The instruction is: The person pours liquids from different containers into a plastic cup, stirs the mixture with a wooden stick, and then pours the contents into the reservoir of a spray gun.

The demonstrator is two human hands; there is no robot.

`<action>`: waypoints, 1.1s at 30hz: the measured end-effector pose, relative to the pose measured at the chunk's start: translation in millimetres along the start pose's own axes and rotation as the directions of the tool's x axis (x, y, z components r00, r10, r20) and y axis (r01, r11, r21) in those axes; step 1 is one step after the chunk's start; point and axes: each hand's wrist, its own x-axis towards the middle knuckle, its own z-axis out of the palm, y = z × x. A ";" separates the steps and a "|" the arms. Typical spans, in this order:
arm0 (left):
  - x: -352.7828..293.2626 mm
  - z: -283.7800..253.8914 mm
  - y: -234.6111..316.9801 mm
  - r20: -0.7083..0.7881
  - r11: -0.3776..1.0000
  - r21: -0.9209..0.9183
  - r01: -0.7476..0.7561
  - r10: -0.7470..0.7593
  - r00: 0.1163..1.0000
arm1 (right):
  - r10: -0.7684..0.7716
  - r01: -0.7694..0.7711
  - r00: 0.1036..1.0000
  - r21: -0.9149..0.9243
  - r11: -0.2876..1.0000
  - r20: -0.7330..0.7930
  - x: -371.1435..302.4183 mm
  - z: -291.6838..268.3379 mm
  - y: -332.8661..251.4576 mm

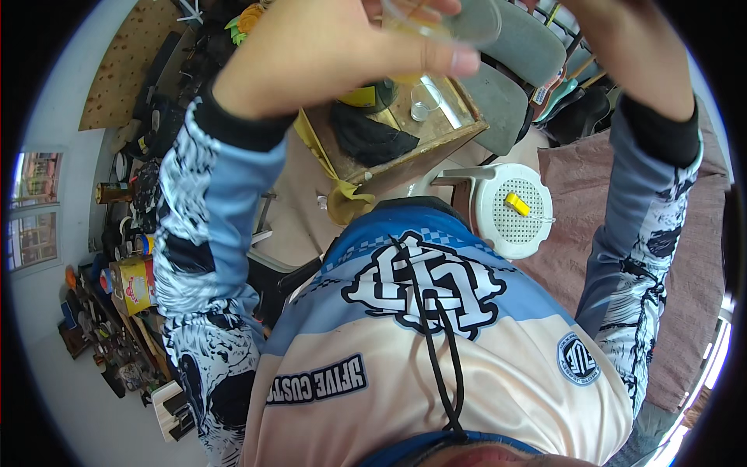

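Observation:
Raised at the top of the head view, my left hand (334, 54) is closed round a clear plastic cup (476, 23). The cup is tilted on its side, and something yellowish shows through its wall beside my thumb. My right hand (615, 35) is lifted at the top right, and the picture's upper edge cuts off its fingers, so what it holds, if anything, is hidden. Below the held cup, a second clear cup (421, 110) stands on a wooden table (436, 146). A black cloth (372, 138) lies beside it.
A white plastic stool (510, 243) with a small yellow object (517, 204) on it stands right of the table. Grey chairs (517, 47) are behind. A brownish cover (576, 179) lies at the right. Crowded shelves (128, 233) line the left wall.

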 end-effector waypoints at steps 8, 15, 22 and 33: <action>-48.8 32.5 -43.6 -0.174 0.998 -0.016 0.054 -0.056 0.983 | -0.080 0.084 0.985 -0.019 0.996 0.154 -46.0 29.4 -7.2; -77.5 38.6 -68.0 -0.244 0.982 0.137 0.132 -0.095 0.965 | 0.001 -0.001 0.997 0.000 1.000 0.081 -65.5 69.5 -1.7; -121.1 18.4 -90.5 -0.240 0.978 0.175 0.117 -0.073 0.968 | 0.180 -0.177 0.980 -0.039 0.983 0.080 -69.9 117.4 -16.4; -172.9 -5.3 -129.4 -0.205 0.976 0.193 0.097 -0.056 0.977 | 0.275 -0.277 0.961 -0.098 0.956 -0.034 -59.7 197.4 -42.7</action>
